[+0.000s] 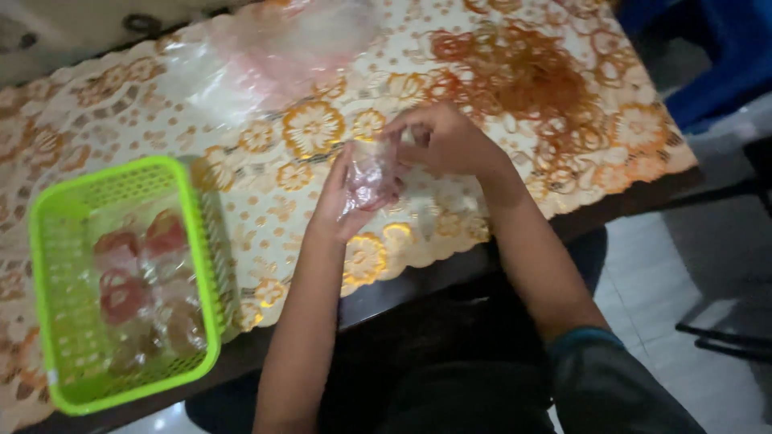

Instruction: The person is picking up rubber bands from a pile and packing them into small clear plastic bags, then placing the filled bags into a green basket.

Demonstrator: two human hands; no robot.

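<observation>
Right of the green basket (48, 241), left hand (347, 201) cups a small plastic pouch (370, 178); right hand (446, 141) fingers pinch its top edge. Pouch appears light, soft, slippery; grip at the neck.

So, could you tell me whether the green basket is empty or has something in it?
Not empty: the green basket holds several small clear packets with reddish contents, piled across its floor.

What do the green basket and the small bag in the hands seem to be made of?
The green basket looks like moulded plastic: bright, uniform colour and a slotted lattice wall. The small bag, held by the left hand and right hand, seems thin clear plastic film: see-through, glossy, crinkled.
</observation>
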